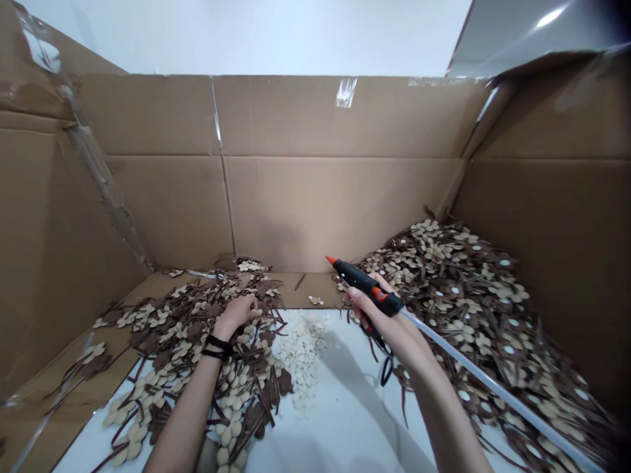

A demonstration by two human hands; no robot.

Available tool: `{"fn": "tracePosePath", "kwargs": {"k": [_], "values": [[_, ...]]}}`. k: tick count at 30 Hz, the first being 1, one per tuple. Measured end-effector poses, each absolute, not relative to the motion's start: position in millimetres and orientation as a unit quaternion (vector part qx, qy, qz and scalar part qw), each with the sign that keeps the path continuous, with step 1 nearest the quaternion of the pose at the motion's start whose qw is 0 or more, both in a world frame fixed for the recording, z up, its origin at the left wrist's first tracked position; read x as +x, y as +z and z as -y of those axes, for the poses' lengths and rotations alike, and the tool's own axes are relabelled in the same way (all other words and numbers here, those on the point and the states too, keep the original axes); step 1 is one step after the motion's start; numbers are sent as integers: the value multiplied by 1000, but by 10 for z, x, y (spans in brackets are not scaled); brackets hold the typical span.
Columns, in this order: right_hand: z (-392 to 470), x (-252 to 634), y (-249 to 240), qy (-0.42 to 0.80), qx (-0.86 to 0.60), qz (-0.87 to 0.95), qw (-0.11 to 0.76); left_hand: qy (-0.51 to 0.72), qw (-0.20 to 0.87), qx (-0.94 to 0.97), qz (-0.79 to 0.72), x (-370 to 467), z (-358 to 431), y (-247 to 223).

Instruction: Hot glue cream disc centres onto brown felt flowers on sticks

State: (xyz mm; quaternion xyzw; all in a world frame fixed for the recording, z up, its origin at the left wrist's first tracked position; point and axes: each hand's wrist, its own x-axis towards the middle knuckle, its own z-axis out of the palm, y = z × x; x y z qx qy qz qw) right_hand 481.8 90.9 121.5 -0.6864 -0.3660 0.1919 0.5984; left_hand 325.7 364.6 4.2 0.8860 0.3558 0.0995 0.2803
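1. Box: the white board [340, 420] is enclosed by cardboard walls [340, 210], patched with clear tape [346, 93].
2. Left pile [190, 341]: tan and brown flower-shaped pieces with thin strips are heaped across the board's left edge.
3. Right pile [473, 322]: similar pieces are banked against the right wall; some are marked with white dots.
4. Chips [302, 361]: small whitish bits are scattered between the piles. A stray flower [315, 300] is seen just behind the board.
5. Glue gun [359, 279]: clasped in the right hand [378, 318], above the board's rear edge; orange nozzle aimed up and left. A long glue stick [493, 386] is fed into its back.
6. Left hand [237, 314]: fingers curled at the left pile, well apart from the right; whether anything is pinched cannot be told.
7. Obscured: parts of both piles are covered by the forearms; the stick is cut off at lower right; the right pile's lower end is lost in shadow.
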Motion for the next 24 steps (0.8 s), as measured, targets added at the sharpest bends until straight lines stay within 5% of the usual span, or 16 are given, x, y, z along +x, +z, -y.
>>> {"fn": "tracePosePath", "kwargs": {"k": [11,24], "values": [[-815,4729,1160,254,-574,453,633,264,400,866,-140,2937,-2725,1328],[-798,4765,1009,234,-541,462,663,290,389,870,-92,2837,-2285,1408]]}}
